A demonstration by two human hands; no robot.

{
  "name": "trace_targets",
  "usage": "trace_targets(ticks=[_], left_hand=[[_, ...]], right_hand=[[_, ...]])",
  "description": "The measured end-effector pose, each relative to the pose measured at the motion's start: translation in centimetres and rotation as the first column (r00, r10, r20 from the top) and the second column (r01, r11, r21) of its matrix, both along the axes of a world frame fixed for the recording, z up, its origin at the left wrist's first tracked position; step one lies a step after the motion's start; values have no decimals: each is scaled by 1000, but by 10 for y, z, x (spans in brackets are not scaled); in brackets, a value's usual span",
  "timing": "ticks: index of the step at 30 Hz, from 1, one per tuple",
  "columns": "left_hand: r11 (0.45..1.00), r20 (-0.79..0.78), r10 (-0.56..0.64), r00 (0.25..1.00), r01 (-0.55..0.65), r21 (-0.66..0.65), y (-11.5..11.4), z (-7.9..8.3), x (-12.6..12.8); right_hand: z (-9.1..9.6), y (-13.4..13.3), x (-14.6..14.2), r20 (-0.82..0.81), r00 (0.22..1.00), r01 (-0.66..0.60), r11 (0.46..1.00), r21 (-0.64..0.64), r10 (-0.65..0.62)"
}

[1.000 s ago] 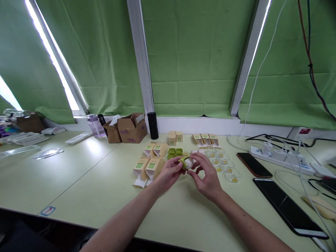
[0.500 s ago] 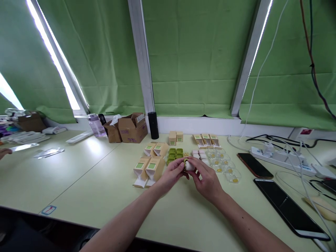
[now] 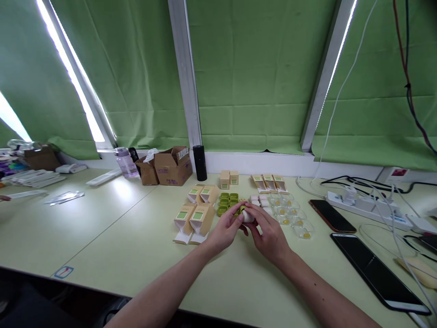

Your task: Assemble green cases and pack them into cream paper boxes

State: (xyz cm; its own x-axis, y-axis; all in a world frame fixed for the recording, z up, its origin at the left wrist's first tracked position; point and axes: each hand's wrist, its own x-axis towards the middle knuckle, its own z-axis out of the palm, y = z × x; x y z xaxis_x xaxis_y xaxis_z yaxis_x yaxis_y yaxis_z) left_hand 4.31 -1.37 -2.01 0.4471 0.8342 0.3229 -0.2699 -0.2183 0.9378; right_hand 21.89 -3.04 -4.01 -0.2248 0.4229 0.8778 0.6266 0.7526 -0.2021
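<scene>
Between the fingertips of both hands is a small rounded white piece [image 3: 248, 217] with a green part on its upper left side. My left hand [image 3: 225, 229] closes on it from the left, and my right hand [image 3: 268, 231] from the right; the fingers cover much of it. Just behind my left hand stand several small green square cups [image 3: 224, 202] in rows. Small white and pink blocks [image 3: 263, 202] lie behind my right hand. Clear plastic shells with yellow centres [image 3: 300, 222] are spread to its right.
Open kraft boxes [image 3: 202, 217] stand left of my hands, with closed boxes [image 3: 225, 179] and more open boxes [image 3: 269, 183] behind. Two phones [image 3: 375, 269] and a power strip [image 3: 365, 205] with cables lie right. Cardboard cartons [image 3: 173, 168] stand back left. Another person's hand [image 3: 4, 198] shows far left.
My hands still hold the white and green piece, with only slight finger movement. At the far left, the other person's hand has drawn back toward the edge and the strip beside it has shifted.
</scene>
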Motion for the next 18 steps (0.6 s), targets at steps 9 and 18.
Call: trace_targets(ticks=[9,18], left_hand=[[1000,-43,27,999,-26,8,-5,2,-7],[999,-18,36,999,-36,0,3,-4,-5]], right_hand=[[0,-2,0,51,996,75,995,72,-78],[7,-6,-2,114,986,115,990,79,-123]])
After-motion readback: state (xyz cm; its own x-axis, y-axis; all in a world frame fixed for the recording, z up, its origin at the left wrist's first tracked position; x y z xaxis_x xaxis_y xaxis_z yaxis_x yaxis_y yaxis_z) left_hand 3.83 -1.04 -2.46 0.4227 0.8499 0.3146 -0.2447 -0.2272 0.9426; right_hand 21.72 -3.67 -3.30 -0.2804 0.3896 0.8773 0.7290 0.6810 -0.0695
